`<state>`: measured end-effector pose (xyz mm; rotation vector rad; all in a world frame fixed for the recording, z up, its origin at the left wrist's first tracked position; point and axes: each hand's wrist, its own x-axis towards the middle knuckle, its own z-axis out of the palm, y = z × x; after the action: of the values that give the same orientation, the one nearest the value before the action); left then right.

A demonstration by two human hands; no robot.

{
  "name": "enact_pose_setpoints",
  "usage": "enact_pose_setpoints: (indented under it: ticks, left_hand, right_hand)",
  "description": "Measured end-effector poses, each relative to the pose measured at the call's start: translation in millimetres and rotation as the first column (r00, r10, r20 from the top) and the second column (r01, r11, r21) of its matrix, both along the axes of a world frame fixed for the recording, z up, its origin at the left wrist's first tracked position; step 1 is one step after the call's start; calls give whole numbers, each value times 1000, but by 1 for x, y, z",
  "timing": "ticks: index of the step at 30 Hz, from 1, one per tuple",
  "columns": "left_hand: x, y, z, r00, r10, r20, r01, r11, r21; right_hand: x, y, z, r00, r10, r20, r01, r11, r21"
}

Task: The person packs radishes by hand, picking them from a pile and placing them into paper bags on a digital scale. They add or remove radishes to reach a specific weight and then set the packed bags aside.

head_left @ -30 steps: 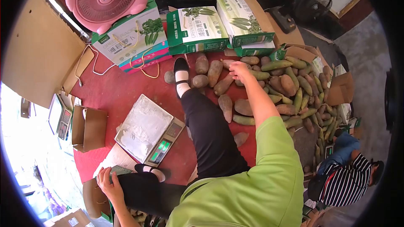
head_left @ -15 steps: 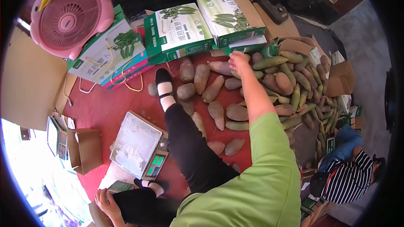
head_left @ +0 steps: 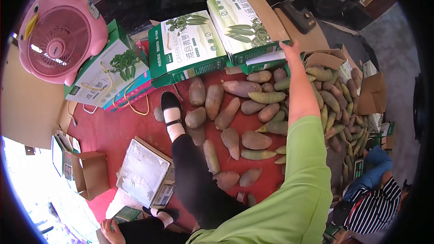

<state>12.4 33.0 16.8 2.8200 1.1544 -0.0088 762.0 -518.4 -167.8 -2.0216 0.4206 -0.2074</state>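
My right hand (head_left: 289, 49) is at the near right corner of a white-and-green radish box (head_left: 242, 25), its thumb on the edge and its other fingers partly hidden behind the cardboard. Beside that box lies a second radish box (head_left: 187, 40). Below my outstretched arm, radishes (head_left: 256, 140) are spread on the red floor covering (head_left: 144, 122), with a large pile (head_left: 332, 101) to the right. My left hand (head_left: 111, 232) rests by my knee at the lower left, fingers loosely bent, with nothing visible in it.
A dusty scale (head_left: 143, 171) sits left of my leg. A pink fan (head_left: 58, 36) stands by another radish box (head_left: 110, 70) at the upper left. An open brown carton (head_left: 90, 174) is at the left. A person in a striped top (head_left: 373, 208) is at the lower right.
My right hand has moved from the radishes up and right to the box corner. My left hand stays by my knee. The view has shifted slightly, and the scale's lit digits no longer show.
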Motion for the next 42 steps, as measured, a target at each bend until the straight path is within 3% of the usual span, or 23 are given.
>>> enact_pose_setpoints:
  ticks: [2, 4, 9, 11, 14, 16, 18, 20, 22, 26, 28, 29, 34, 35, 37, 38, 40, 41, 42]
  left_hand:
    - [-1, 3, 0, 1000, -10, 14, 10, 1000, 15]
    - [7, -3, 13, 977, 67, -204, -65, 998, 16]
    - [24, -21, 23, 976, 123, -180, -125, 992, -1]
    - [25, -22, 23, 976, 121, -180, -122, 992, 5]
    - [21, -20, 22, 980, 125, -154, -131, 991, -28]
    - [15, -15, 19, 990, 40, -134, -39, 999, 9]
    - [21, -22, 24, 991, 58, -123, -60, 998, -13]
    - [18, -20, 21, 991, 73, -114, -78, 996, -37]
    - [1, -13, 5, 996, -35, 86, 35, 999, -8]
    - [-9, -12, 4, 991, -24, 135, 23, 1000, 6]
    - [-12, -17, 5, 976, 61, 211, -45, 996, -82]
    - [-17, -10, 3, 978, -82, 193, 73, 996, 56]
    - [-42, -6, 1, 972, -29, 232, 23, 999, 28]
    - [-45, -6, 1, 965, -61, 255, 49, 997, 54]
    - [-50, -11, 6, 952, -95, 291, 75, 994, 80]
    - [-51, -13, 8, 953, -81, 291, 60, 995, 78]
    - [-54, -18, 13, 946, -100, 307, 71, 992, 106]
    - [-56, -19, 15, 947, -78, 311, 47, 993, 106]
    - [-58, -21, 16, 939, -95, 329, 57, 991, 122]
  right_hand:
    - [10, -1, -2, 998, 41, 47, -39, 998, -55]
    - [-4, 20, 19, 999, 28, 45, -26, 999, -43]
    - [2, 13, -5, 996, -51, 74, 55, 997, -46]
    - [-11, 9, 6, 999, -31, -9, 32, 994, 104]
    - [-38, 16, 22, 996, 70, -51, -60, 983, 175]
    - [-56, 27, 37, 996, 94, -7, -90, 963, 255]
    - [-74, 36, 54, 984, 177, 2, -162, 899, 406]
    - [-77, 39, 60, 980, 192, -42, -156, 889, 431]
    - [-87, 49, 68, 958, 284, -39, -217, 807, 549]
    - [-122, 76, 82, 965, 253, 67, -245, 787, 566]
    - [-150, 89, 100, 963, 269, 22, -251, 865, 434]
    - [-161, 92, 106, 957, 289, 9, -269, 877, 397]
    - [-239, 98, 143, 882, 472, 3, -454, 848, 274]
    - [-250, 97, 149, 833, 552, -33, -546, 831, 110]
    - [-280, 104, 168, 754, 653, -74, -653, 732, -193]
    - [-295, 111, 184, 741, 668, -71, -667, 719, -195]
    - [-323, 128, 216, 629, 758, -173, -721, 485, -495]
    - [-334, 137, 226, 565, 804, -184, -734, 388, -558]
    - [-341, 147, 234, 547, 817, -181, -739, 370, -563]
